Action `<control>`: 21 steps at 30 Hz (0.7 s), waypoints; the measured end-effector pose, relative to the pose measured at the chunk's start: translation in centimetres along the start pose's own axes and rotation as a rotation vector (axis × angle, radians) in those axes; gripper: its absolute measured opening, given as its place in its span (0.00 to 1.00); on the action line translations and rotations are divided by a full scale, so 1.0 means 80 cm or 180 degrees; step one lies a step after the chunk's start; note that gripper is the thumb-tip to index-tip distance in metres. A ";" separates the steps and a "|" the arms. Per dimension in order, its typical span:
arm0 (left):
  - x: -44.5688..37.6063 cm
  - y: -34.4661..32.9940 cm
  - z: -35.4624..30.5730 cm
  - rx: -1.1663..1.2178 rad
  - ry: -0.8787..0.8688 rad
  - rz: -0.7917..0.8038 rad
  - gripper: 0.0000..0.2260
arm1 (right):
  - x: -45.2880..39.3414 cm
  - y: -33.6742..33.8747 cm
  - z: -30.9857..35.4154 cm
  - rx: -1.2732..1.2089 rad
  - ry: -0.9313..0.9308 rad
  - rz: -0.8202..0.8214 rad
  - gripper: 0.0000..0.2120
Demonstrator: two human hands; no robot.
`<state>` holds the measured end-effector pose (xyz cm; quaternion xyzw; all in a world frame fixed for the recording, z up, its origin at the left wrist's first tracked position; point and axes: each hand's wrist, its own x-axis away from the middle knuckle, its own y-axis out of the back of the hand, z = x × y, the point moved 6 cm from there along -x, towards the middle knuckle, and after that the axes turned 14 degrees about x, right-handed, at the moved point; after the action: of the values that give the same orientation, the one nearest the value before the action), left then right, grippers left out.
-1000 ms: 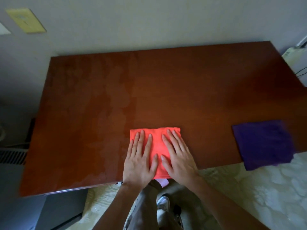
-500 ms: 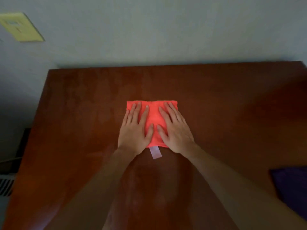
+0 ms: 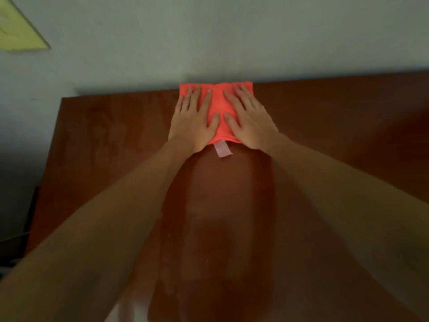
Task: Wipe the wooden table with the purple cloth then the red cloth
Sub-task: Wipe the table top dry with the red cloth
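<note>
The folded red cloth point(image 3: 218, 103) lies at the far edge of the dark wooden table point(image 3: 109, 145), against the wall. My left hand point(image 3: 192, 120) lies flat on the cloth's left half, fingers spread. My right hand point(image 3: 248, 119) lies flat on its right half in the same way. Neither hand curls around the cloth; both palms press down on it. A small white tag point(image 3: 222, 149) sticks out from the cloth's near edge between my wrists. The purple cloth is out of view.
A pale wall point(image 3: 232, 36) rises right behind the table's far edge. A yellow-green plate point(image 3: 16, 31) hangs on the wall at the top left. The table's left edge drops to a dark floor area point(image 3: 21, 182). A wet streak point(image 3: 216, 228) runs down the tabletop between my forearms.
Both hands have pushed the red cloth away from me, from the table's near edge to its far edge by the wall. The view moved forward and the purple cloth left it.
</note>
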<state>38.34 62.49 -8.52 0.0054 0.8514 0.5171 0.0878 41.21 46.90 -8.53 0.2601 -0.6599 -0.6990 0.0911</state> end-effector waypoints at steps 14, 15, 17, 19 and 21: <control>0.297 0.020 -0.051 0.0160 0.0107 0.0033 0.30 | 0.255 0.064 0.138 -0.0390 0.0076 0.0185 0.31; 0.330 0.022 -0.060 0.0164 0.0133 0.0030 0.30 | 0.285 0.073 0.151 -0.0397 0.0059 0.0189 0.31; 0.393 0.026 -0.079 0.0135 0.0145 0.0059 0.29 | 0.343 0.090 0.176 -0.0382 0.0051 0.0223 0.30; 0.447 0.031 -0.096 0.0108 0.0175 0.0121 0.29 | 0.395 0.105 0.199 -0.0375 0.0065 0.0297 0.30; 0.494 0.034 -0.109 0.0097 0.0246 0.0179 0.29 | 0.436 0.117 0.218 -0.0332 0.0076 0.0377 0.30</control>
<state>-2.11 60.04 -7.85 0.0106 0.8614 0.5062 0.0403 1.19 44.74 -8.06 0.2238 -0.6356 -0.7227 0.1536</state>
